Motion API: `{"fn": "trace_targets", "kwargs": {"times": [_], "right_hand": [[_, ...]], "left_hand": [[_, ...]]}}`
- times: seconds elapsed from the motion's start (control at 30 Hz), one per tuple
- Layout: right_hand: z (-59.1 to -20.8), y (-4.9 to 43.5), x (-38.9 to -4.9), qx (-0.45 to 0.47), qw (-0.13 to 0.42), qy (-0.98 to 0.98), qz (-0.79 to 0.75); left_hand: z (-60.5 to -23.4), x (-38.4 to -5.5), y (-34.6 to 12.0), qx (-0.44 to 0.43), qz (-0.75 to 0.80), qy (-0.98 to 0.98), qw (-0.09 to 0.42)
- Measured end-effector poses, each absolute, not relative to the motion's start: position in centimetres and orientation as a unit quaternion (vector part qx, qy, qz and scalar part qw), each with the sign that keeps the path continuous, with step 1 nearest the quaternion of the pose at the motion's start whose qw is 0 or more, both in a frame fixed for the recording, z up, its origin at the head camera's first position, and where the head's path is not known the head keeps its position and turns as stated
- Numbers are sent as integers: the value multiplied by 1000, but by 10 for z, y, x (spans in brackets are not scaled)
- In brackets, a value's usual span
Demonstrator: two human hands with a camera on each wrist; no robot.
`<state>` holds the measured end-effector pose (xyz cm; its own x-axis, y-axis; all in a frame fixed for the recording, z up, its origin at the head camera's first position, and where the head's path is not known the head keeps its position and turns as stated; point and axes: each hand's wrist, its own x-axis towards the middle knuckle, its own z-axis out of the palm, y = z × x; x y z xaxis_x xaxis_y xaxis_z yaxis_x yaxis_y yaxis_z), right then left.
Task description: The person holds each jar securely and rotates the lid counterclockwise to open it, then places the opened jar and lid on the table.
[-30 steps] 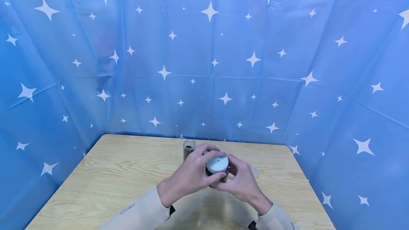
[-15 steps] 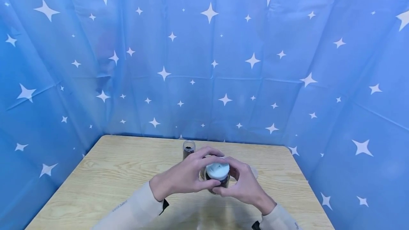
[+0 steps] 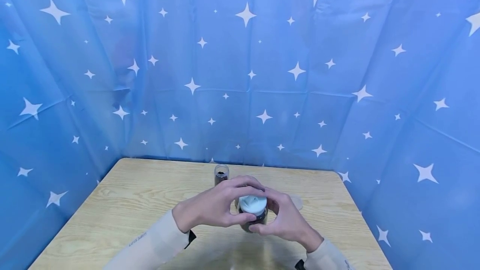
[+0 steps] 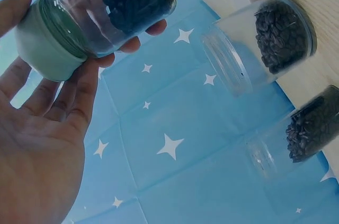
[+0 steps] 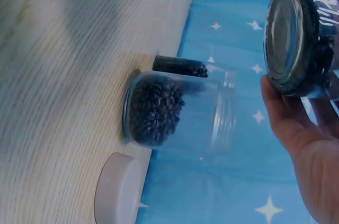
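Observation:
Both hands hold a glass jar [image 4: 132,1] partly filled with dark beans, its pale mint lid [image 3: 253,205] in place on top. My left hand [image 3: 213,205] spans the lid, thumb at the near side and fingers over the far side. Around the glass below it curls my right hand [image 3: 286,218], and its fingertips show behind the jar in the left wrist view. The jar's base [image 5: 286,41] is visible in the right wrist view, raised off the table. White writing marks its side there.
A lidless glass jar [image 5: 204,123] of dark beans stands on the wooden table [image 3: 157,186], partly hidden behind the hands in the head view. Farther back is a narrower lidless jar [image 3: 221,174], also with beans. A whitish lid [image 5: 117,189] lies nearby. A starry blue curtain [image 3: 225,74] surrounds the table.
The held jar and lid have come slightly nearer the body. My left wrist has swung a little to the left, its fingers still around the lid.

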<state>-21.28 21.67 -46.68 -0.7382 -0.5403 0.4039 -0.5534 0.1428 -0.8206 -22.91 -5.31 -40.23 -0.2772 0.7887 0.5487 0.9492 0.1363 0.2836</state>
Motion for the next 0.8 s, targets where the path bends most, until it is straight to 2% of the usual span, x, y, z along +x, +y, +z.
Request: {"fn": "trace_targets", "kwargs": {"times": [0.8], "right_hand": [[-470,215,-215,360,-6,-758,544]], "left_hand": [[-408,-227,-55,-569,-294,-757,132]]}}
